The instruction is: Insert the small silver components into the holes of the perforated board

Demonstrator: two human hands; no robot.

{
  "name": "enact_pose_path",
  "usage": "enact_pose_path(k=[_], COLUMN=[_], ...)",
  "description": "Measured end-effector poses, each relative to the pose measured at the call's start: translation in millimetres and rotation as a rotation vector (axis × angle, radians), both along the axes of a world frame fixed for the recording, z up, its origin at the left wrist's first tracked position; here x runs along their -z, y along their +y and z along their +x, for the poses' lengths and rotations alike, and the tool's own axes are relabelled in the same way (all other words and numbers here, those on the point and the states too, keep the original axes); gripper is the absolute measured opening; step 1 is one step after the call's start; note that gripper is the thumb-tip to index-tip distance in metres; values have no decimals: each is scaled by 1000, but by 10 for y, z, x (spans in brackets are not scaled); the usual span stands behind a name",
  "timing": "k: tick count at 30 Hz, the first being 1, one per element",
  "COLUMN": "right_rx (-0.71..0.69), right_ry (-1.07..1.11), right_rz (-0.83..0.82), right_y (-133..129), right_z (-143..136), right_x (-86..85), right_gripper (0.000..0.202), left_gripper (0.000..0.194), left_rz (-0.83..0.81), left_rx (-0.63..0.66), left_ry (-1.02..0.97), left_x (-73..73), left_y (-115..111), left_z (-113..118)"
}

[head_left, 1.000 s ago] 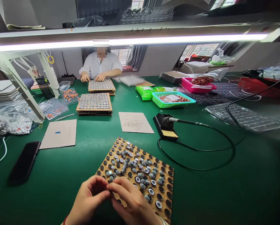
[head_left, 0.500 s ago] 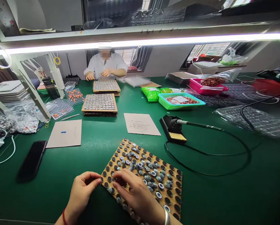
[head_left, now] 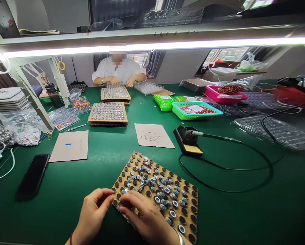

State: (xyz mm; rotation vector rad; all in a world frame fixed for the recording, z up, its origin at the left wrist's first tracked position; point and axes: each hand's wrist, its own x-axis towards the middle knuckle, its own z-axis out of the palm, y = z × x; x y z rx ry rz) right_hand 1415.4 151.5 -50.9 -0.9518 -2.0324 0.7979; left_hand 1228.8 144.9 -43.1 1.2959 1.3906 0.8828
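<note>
1. left hand (head_left: 95,207) and right hand (head_left: 149,216): fingertips met a second earlier; a narrow gap now shows between the two hands. left thumb and forefinger nearly together, right thumb and forefinger curled toward each other; cannot tell whether either pair is clamped on anything.
2. reading of the change: the hands no longer seem to share one spot. each appears busy at its own place by the same edge, so the work looks like fine, piece-by-piece handling.
3. green table (head_left: 103,165): board (head_left: 188,207) lies on it at the near side, turned cornerwise. left hand is at the board's left corner; right hand covers much of the near-left edge.
4. board, appearance: tan, thin, roughly square, crowded with small rounds.
5. stacked column (head_left: 142,184): silvery rounds lined up face to face near the middle; looser heaps to its right, some leaning.
6. black discs (head_left: 184,211): matte, spaced in rows, clearest along the right margin.
7. ring-faced round (head_left: 182,229): pale ring, dark centre; cannot tell what lies beneath.
</note>
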Motion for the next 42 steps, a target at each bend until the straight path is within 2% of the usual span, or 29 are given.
enact_pose_path(k=[2, 4, 9, 12, 15, 19, 21, 23, 26, 31, 35, 42], right_rx=[-3, 3, -15, -45, -65, 10, 26, 1, 4, 96, 150, 181], right_ry=[37, 65, 169, 250, 294, 257, 145, -3, -185, -394, -485, -499], right_rz=[5, 24, 54, 12, -94, -329, -364, -332, -294, -154, -62, -74], right_y=[-9, -10, 8, 7, 5, 37, 60, 75, 68, 26, -4, -40], right_z=[-16, -34, -84, -106, -100, -60, -57, -81, -163, -323, -376, -338], right_x=[-7, -11, -40, -71, -83, -79, -79, -70, -19, 130, 174, 111], right_gripper=[11, 12, 15, 17, 14, 3, 8, 15, 15, 16, 18, 19], left_gripper=[29, 27, 25, 26, 25, 30, 33, 32, 30, 26, 22, 20], left_rz=[-130, -207, -335, -411, -421, -341, -286, -244, -182, -62, -25, -7], left_rx=[51, 48, -90, -70, -48, -161, -190, -176, -106, 88, 179, 306], left_ry=[-227, -371, -615, -750, -775, -612, -508, -405, -214, 98, 175, 321], left_x=[-25, -27, 17, 21, 0, 0, 29, 59, 60, -37, -73, -1], left_y=[-14, -16, -19, -41, -56, -37, -20, -2, 35, 174, 323, 489], left_z=[32, 57, 78, 70, 39, -86, -175, -256, -330, -327, -252, -124])
